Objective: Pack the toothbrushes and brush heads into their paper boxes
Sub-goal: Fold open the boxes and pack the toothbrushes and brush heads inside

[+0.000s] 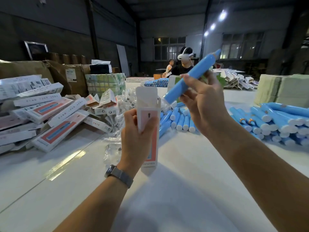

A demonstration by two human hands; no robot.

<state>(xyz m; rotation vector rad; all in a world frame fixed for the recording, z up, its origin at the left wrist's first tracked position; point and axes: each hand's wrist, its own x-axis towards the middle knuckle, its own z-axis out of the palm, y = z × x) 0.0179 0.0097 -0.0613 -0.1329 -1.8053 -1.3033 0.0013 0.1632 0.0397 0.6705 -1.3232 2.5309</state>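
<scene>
The right hand [203, 104] holds the blue plastic toothbrush handle [189, 79] slanting toward upper right, its white butt just beside the open flap (upright, centre frame) of the left hand's [133, 136] white-and-pink paper box [148, 118].

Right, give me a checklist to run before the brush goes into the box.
1. Left hand grips the box upright: ok.
2. Top flap open: ok.
3. Right hand holds the brush: ok.
4. Brush's white base aimed at the opening: not ok, it sits tilted, to the right of the box top.
5. Box bottom closed: cannot tell.
6. Brush head already inside: cannot tell.
</scene>
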